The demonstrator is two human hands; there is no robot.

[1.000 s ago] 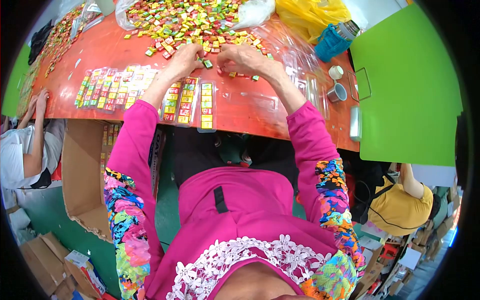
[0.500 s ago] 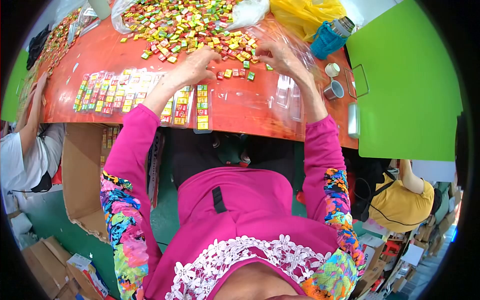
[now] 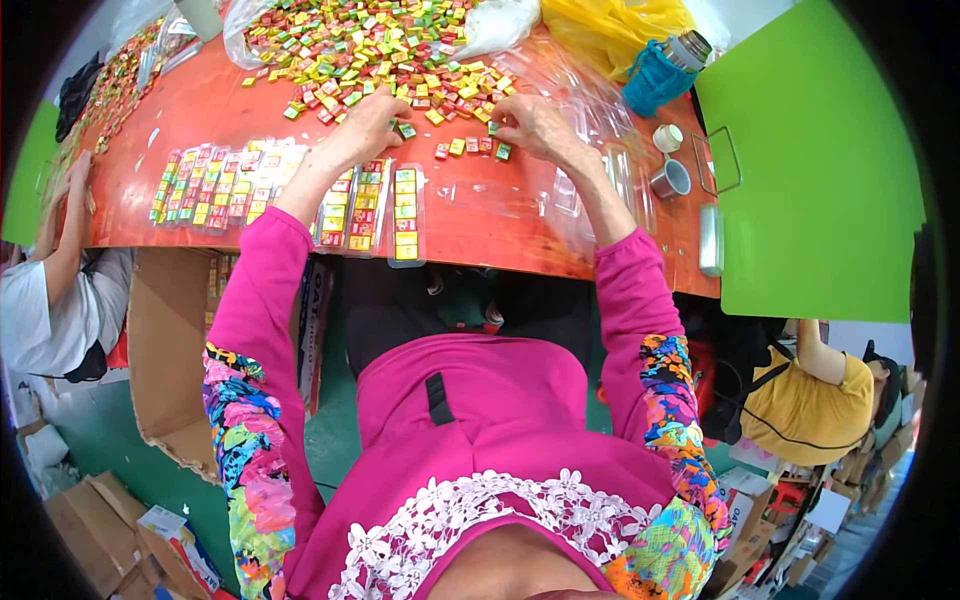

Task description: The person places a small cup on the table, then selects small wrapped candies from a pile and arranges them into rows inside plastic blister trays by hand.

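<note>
My left hand (image 3: 370, 128) is closed at the near edge of the pile, a small green box (image 3: 405, 130) at its fingertips. To the right, the thumb and fingers of my right hand (image 3: 535, 126) pinch together on another small green box, mostly covered by the fingertips. Between and below the hands lies a short row of small boxes (image 3: 471, 146), red and yellow with a green one at the right end. A clear plastic tray (image 3: 405, 215) filled with a column of such boxes lies nearer me. The loose pile of small coloured boxes (image 3: 350, 60) spreads beyond both hands.
More filled trays (image 3: 205, 188) line the table's left side. Empty clear trays (image 3: 630, 175) lie right, near a metal cup (image 3: 670, 180), a flask in a blue cover (image 3: 660, 78) and a yellow bag (image 3: 610, 30). Other people sit left (image 3: 60, 300) and right (image 3: 810, 400).
My left hand has moved left and now has a green box at its fingertips. My right hand has shifted left, and its spread fingers have closed on a green box.
</note>
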